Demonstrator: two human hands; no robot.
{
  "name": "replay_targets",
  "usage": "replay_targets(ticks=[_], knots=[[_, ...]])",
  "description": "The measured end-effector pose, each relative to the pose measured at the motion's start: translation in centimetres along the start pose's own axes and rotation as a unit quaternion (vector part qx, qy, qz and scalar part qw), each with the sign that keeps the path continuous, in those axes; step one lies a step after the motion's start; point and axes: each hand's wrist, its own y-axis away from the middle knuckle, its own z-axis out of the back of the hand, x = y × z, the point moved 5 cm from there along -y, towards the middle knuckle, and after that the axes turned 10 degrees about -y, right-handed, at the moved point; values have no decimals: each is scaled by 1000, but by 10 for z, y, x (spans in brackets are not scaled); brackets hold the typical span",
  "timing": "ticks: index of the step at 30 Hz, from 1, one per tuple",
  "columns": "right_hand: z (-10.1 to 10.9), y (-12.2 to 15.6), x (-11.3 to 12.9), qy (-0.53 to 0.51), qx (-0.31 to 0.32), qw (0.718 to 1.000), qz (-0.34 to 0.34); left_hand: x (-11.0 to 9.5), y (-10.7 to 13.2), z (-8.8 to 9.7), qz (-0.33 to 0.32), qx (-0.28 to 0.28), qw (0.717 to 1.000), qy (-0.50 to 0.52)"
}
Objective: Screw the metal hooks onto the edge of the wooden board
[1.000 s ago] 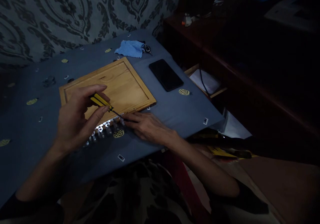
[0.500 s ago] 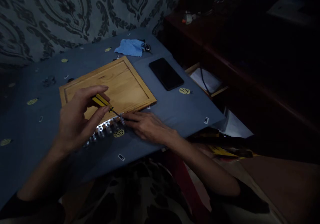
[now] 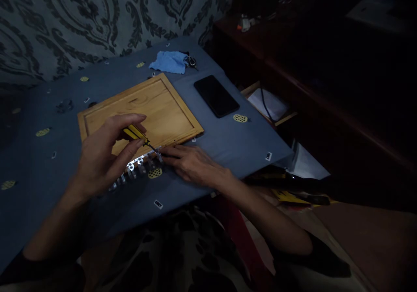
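Note:
My left hand [image 3: 99,155] is closed around the yellow and black handle of a screwdriver [image 3: 135,132], thumb below and fingers above. The shaft slants down to the right, its tip at the right end of a shiny metal hook rail [image 3: 140,161]. Several hooks of the rail hang along the near edge of a framed wooden board [image 3: 163,114], which lies flat on the table. The fingers of my right hand [image 3: 192,165] are together and grip the rail's right end beside the screwdriver tip. Any screw under the tip is too small to make out.
A black phone [image 3: 216,96] lies right of the board on the blue tablecloth [image 3: 224,153]. Behind the board are a blue cloth [image 3: 170,61] and keys [image 3: 191,61]. Dark small items [image 3: 64,106] sit at the left. An open drawer [image 3: 269,103] is beyond the table's right edge.
My left hand and the screwdriver handle have shifted slightly right and down. The tip stays at the rail's right end, and my right hand has hardly moved.

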Motion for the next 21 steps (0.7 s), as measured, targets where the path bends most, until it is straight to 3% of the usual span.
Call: replay_targets(ticks=[9, 21], knots=[[0, 1, 0, 7, -1, 1000, -1, 3, -2, -1, 10, 12, 998, 65], [2, 1, 1, -2, -6, 1000, 4, 8, -3, 2, -30, -74, 996, 43]])
